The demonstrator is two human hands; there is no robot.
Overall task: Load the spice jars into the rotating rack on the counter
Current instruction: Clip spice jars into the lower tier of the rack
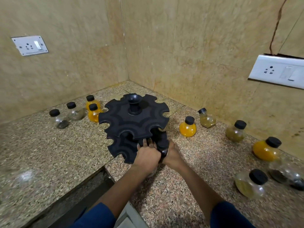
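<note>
The black two-tier rotating rack (134,120) stands on the granite counter (172,195) in the corner. Both my hands meet at the front of its lower tier. My left hand (148,156) lies over that tier's edge, fingers pressed on it. My right hand (173,155) grips a spice jar (162,150) at a slot there; only its black cap shows between the hands. Loose black-capped round jars stand on both sides: a yellow jar (187,128) and a tilted olive jar (207,118) on the right, two yellow jars (93,113) on the left.
Further jars line the right edge: olive (236,132), yellow (265,150), pale (250,184), dark (282,174). On the left stand a dark jar (57,120) and a clear one (74,111). Tiled walls carry two socket plates (29,45). A gap (92,180) splits the counter.
</note>
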